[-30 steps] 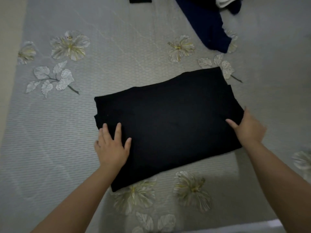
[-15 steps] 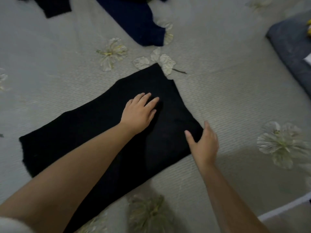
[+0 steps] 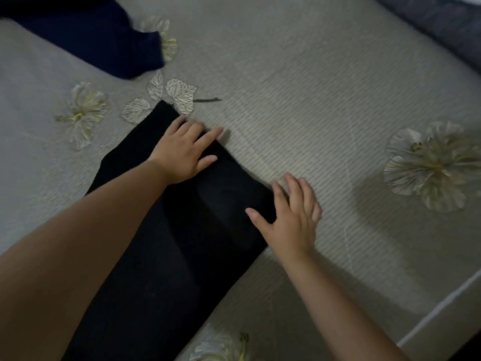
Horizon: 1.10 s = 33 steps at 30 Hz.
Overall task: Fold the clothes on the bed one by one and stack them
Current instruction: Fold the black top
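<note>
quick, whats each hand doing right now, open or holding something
Left hand: open, flat on the far end of the black garment.
Right hand: open, fingers spread at the garment's right edge, holding nothing.

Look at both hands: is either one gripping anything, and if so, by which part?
Nothing is gripped. The left hand lies flat on the black garment near its far right edge; the right hand rests open at its right edge, thumb on the cloth.

A bedroom in a home — the whole surface is a bed point(image 3: 299, 82) under a grey ribbed bedspread printed with pale flowers. Clothes lie on it: a folded black garment point(image 3: 182, 256) mid-bed, a navy garment point(image 3: 86, 40) at its far-left part.
</note>
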Each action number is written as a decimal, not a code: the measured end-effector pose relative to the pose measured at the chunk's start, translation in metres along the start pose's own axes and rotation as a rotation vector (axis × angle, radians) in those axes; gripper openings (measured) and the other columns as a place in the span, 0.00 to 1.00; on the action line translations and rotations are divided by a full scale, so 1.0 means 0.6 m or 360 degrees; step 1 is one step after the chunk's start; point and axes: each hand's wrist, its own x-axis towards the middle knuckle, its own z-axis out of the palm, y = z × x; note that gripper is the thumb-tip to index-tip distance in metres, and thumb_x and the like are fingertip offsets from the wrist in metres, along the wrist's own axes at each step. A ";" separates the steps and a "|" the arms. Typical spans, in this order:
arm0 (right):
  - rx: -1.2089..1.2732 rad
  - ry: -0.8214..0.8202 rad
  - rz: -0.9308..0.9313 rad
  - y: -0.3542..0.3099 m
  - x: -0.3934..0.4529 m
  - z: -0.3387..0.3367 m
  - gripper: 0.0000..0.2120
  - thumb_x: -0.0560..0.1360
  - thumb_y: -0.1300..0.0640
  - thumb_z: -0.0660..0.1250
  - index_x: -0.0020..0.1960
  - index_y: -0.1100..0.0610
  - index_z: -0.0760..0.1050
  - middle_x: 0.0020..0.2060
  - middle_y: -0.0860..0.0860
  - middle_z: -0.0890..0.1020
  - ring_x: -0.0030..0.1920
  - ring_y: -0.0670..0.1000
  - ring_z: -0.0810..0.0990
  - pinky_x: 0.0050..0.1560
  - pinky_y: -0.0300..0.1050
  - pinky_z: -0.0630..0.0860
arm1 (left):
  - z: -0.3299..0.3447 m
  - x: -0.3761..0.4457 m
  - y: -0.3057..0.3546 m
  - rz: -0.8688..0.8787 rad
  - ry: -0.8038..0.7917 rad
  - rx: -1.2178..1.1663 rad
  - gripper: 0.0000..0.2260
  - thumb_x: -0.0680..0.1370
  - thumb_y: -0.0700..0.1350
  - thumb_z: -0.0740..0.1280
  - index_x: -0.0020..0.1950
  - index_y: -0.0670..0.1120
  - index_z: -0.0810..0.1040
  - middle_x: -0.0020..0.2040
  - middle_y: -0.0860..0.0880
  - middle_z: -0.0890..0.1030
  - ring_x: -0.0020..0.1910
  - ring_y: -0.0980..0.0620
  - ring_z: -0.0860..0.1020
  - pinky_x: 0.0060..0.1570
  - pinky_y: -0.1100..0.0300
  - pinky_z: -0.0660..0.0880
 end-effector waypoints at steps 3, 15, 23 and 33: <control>0.0007 0.0013 0.0039 -0.002 0.003 -0.002 0.31 0.67 0.34 0.55 0.54 0.55 0.80 0.60 0.53 0.77 0.64 0.54 0.63 0.57 0.59 0.68 | -0.006 -0.013 -0.004 0.0026 0.0068 -0.0031 0.31 0.80 0.58 0.44 0.61 0.35 0.72 0.39 0.37 0.80 0.37 0.38 0.80 0.44 0.45 0.77; 0.0926 -0.0282 0.0128 -0.153 -0.062 -0.107 0.26 0.64 0.40 0.70 0.52 0.59 0.75 0.43 0.48 0.80 0.45 0.50 0.78 0.41 0.32 0.66 | -0.042 -0.219 -0.041 -0.0026 0.0356 -0.0070 0.34 0.79 0.61 0.41 0.62 0.36 0.71 0.37 0.39 0.79 0.33 0.41 0.79 0.36 0.52 0.74; 0.0272 -0.0012 -0.0319 -0.324 -0.311 -0.077 0.31 0.70 0.33 0.52 0.46 0.55 0.83 0.28 0.48 0.77 0.31 0.51 0.78 0.43 0.45 0.65 | 0.002 -0.516 -0.085 -0.0010 0.0406 -0.0110 0.30 0.78 0.64 0.39 0.64 0.44 0.65 0.39 0.41 0.77 0.34 0.43 0.76 0.39 0.54 0.70; 0.0073 -0.0452 -0.0447 -0.412 -0.541 0.046 0.19 0.69 0.45 0.57 0.45 0.53 0.83 0.29 0.46 0.78 0.31 0.48 0.77 0.44 0.41 0.65 | 0.141 -0.756 -0.078 -0.0493 0.0040 -0.0379 0.35 0.78 0.64 0.39 0.60 0.46 0.78 0.46 0.34 0.76 0.48 0.31 0.75 0.51 0.33 0.68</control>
